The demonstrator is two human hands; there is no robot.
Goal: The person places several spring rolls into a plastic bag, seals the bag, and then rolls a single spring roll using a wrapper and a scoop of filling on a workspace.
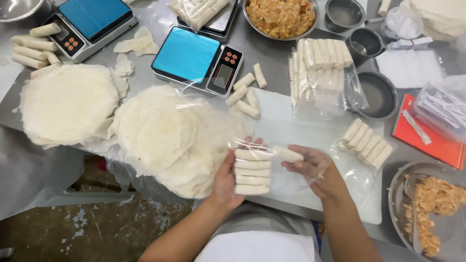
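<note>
Both hands are working at the near edge of the steel table (272,53), just above the person's lap. The left hand (227,182) is cupping a stack of rolled spring rolls (252,172) from the left side, fingers curled round behind it so that only the fingertips are showing above the top roll. The rolls are lying with their long axes running left to right, piled one against the next toward the person. The right hand (310,167) is sitting inside a clear plastic bag (296,182), fingers partly closed and pinching one more roll (287,154) by its right end; that roll is pointing the same way, its left end touching the top of the stack. So the stack is lying directly between the hands, nearer the left, which is bearing it, while the right is reaching in from the opposite end.

Round about, two piles of round wrappers (68,104) are lying to the left, two scales with blue tops (187,53) are standing beyond them, and a filled bag of rolls (318,63) is resting farther back. Another row of rolls (367,142) is lying to the right, with a bowl of orange filling (429,208) at the near right corner.
</note>
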